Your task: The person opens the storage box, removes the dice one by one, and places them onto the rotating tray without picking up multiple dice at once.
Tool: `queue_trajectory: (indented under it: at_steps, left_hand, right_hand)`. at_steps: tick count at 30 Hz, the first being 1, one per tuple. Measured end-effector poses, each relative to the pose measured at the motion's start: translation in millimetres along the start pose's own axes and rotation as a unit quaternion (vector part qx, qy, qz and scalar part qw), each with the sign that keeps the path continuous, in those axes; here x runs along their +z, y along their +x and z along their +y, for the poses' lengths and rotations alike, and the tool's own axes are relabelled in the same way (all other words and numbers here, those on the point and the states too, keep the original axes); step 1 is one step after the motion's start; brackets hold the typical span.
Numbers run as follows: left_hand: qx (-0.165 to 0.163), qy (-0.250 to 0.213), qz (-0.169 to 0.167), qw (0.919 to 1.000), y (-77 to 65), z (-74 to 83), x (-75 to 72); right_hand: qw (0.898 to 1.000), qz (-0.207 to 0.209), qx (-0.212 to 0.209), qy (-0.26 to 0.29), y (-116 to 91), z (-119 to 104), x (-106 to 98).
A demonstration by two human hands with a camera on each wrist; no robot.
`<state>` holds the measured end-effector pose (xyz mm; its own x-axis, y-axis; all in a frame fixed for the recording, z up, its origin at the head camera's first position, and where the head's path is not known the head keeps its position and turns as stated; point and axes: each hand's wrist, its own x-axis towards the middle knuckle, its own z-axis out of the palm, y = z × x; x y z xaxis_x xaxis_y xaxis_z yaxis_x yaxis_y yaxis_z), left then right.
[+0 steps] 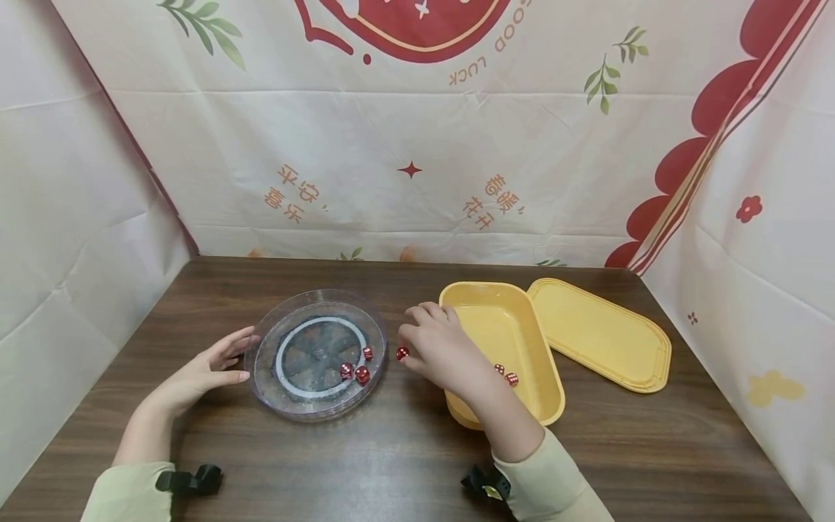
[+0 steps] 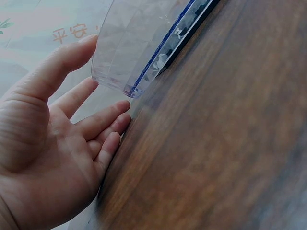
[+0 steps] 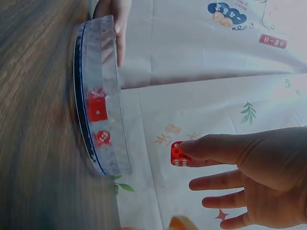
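Between thumb and forefinger my right hand (image 1: 438, 348) pinches a red die (image 3: 179, 154) with white dots, held up between the clear dish and the yellow box. The other fingers of that hand stretch out loosely in the right wrist view. A round clear dish (image 1: 267, 395) stands on the table with several red dice inside, one being a die (image 1: 362, 375) near its right side. At the dish's left edge is my left hand (image 1: 196, 373), fingers relaxed and spread, fingertips right at the rim. A yellow box (image 1: 553, 395) lies under my right forearm, with red dice (image 1: 512, 379) in it.
A flat yellow lid (image 1: 600, 335) lies at the right, beside the box. The brown wooden table (image 1: 313, 478) ends at a printed white cloth (image 1: 404, 130) that rises behind it and on both sides.
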<state>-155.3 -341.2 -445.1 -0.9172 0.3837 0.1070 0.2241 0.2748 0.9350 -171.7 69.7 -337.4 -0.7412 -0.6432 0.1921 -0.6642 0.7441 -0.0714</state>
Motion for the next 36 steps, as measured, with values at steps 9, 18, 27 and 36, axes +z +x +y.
queue_trajectory:
  at_steps: [9,18,27,36]
  left_hand:
    - [0.006,0.001,-0.001,1.0,-0.1,0.4,-0.3]
    - [0.002,0.001,0.0,1.0,0.4,-0.4,-0.4]
    - [-0.004,0.0,-0.002,1.0,1.4,-0.3,0.5]
    - [-0.009,0.005,0.002,0.9999,1.0,-1.4,-0.5]
  right_hand:
    - [1.0,0.0,-0.012,0.004,10,-10,7]
    - [1.0,-0.007,-0.014,0.021,22,-19,16]
    - [0.999,-0.021,-0.01,0.024,32,-28,27]
    - [0.999,-0.018,-0.004,0.037,41,-31,40]
